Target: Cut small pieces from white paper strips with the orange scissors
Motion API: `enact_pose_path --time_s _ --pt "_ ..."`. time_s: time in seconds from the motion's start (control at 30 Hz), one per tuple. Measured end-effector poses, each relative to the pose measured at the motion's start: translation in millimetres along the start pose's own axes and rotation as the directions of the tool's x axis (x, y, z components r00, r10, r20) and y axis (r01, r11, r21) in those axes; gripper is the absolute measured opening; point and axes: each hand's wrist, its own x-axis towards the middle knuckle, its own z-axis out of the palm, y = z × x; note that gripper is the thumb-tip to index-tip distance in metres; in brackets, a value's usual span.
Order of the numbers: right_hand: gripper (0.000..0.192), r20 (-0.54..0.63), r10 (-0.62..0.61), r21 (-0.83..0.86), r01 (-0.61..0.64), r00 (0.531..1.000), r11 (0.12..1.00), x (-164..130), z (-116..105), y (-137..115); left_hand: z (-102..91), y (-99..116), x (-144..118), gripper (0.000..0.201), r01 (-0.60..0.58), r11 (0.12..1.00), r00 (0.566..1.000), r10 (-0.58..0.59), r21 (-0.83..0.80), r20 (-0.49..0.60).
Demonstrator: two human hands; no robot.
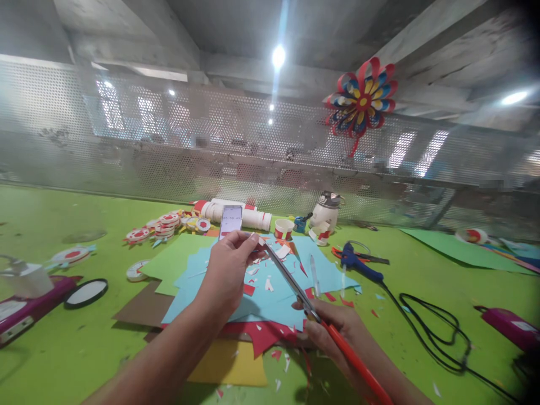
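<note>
Scissors with orange handles lie slantwise above the blue paper at mid-table, long steel blades nearly shut. At their tip the left hand pinches a small white scrap, fingers bunched beside the blade point; a slip of the blades could nick those fingertips or drop the scrap among the cuttings. Lower right, the right hand grips the handles, fingers curled closed.

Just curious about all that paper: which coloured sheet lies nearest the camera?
The yellow sheet, at the front edge of the pile; the red, blue, green and brown sheets lie farther back.
</note>
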Motion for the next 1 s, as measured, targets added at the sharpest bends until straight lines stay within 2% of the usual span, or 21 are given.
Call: enact_pose_path --time_s 0.3,1.0 --pt "0.051 -0.012 0.043 -0.018 -0.043 0.999 0.999 0.0 1.6 5.2 -0.3 0.3 -0.5 0.016 0.002 1.0 1.0 -0.002 0.014 -0.005" --pt "0.052 -0.035 0.015 -0.058 -0.017 0.999 0.998 -0.5 0.7 8.7 -0.5 1.3 -0.4 0.016 0.011 1.0 1.0 -0.011 0.014 0.001"
